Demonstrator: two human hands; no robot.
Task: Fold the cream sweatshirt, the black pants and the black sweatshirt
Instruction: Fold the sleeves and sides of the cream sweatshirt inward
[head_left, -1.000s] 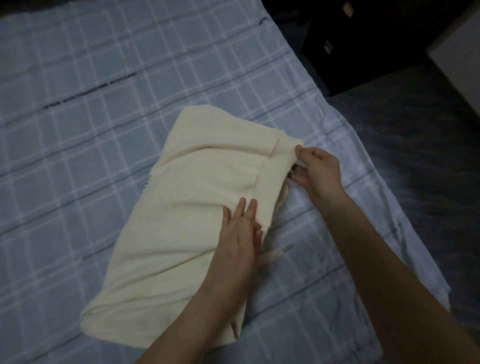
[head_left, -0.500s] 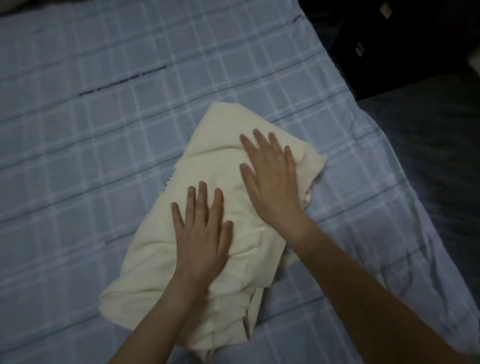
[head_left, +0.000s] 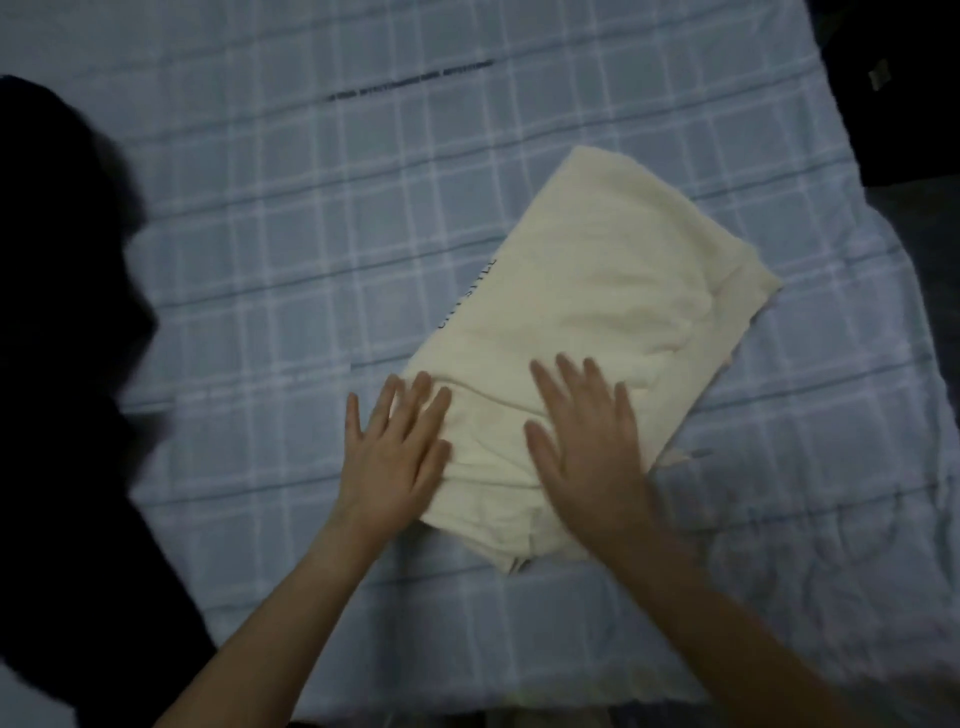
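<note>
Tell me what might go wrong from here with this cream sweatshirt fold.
1. The right hand lies flat on the near end of the cream sweatshirt, with the left hand at its left edge. The stacked layers at the near edge look loose and may spring open once the hands lift.
2. A pale strip, perhaps a drawstring, pokes out beside the right hand and may be left untucked.

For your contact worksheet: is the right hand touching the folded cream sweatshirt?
Touching. The head view shows the right hand flat on the folded cream sweatshirt.
</note>
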